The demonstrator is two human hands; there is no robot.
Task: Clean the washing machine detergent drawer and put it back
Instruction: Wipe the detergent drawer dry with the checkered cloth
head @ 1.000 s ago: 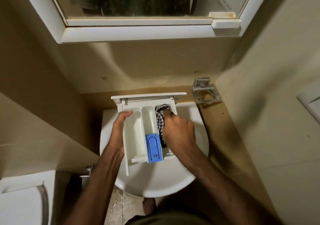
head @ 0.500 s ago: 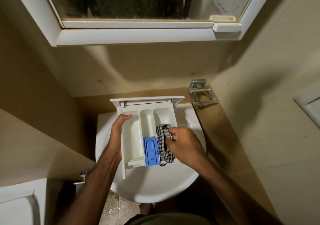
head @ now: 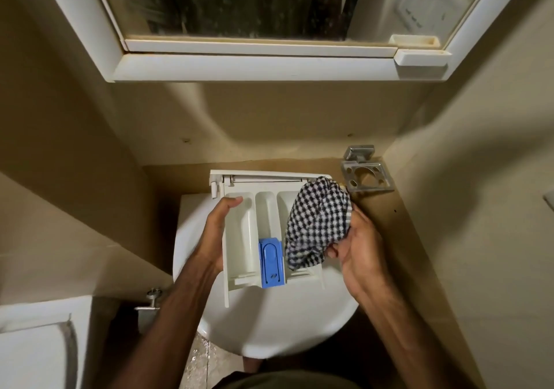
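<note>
Drawer (head: 239,232) held mid-frame over sink (head: 269,328), long axis running top to bottom. Left hand (head: 214,235) clamped on its left wall; right hand (head: 356,244) nearer the right compartment, fingers bunched around checked cloth (head: 317,223).

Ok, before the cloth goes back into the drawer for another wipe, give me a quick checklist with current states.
1. Left hand grips drawer side: ok.
2. Right hand holds cloth: ok.
3. Drawer held over sink: ok.
4. Blue cap seated in the middle slot: ok.
5. Right compartment visible: not ok, cloth covers it.
6. Compartments clean: cannot tell.
</note>
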